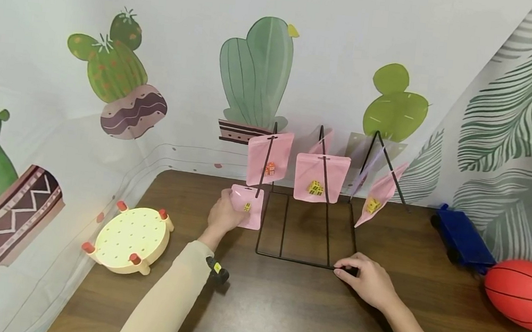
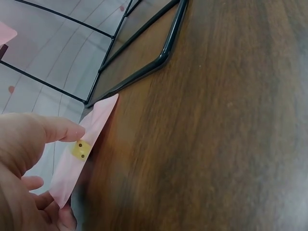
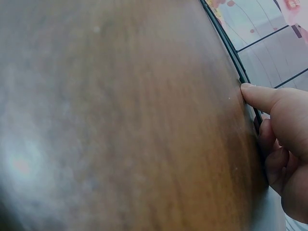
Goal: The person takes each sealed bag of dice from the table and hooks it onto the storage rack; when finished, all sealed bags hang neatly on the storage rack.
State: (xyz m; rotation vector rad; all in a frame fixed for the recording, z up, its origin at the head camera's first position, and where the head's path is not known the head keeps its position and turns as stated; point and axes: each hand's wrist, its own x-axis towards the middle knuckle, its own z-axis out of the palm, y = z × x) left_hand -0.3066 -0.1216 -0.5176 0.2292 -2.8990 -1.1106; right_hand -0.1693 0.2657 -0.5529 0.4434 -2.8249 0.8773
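Observation:
My left hand [image 1: 225, 216] grips the edge of a small pink pouch [image 1: 254, 217] with a yellow die showing through it. In the left wrist view the pouch [image 2: 70, 180] stands tilted close over the wood, between thumb and fingers. Just right of it is a black wire display rack [image 1: 296, 261]. My right hand [image 1: 366, 281] pinches the rack's front right corner, thumb and fingers around the wire. Hanging on the rack's prongs are a pink pouch with an orange die [image 1: 280, 156], a pouch with yellow dice [image 1: 300, 177] and another, turned sideways [image 1: 385, 191].
More pouches, one of them purple [image 1: 363, 173], hang farther back on the rack. An upturned cream stool [image 1: 131, 236] with red-tipped legs is at the left. On the right sit a blue toy cart [image 1: 466, 238] and a red ball [image 1: 525, 295]. A cactus-print wall covering [image 1: 191, 94] stands behind the table.

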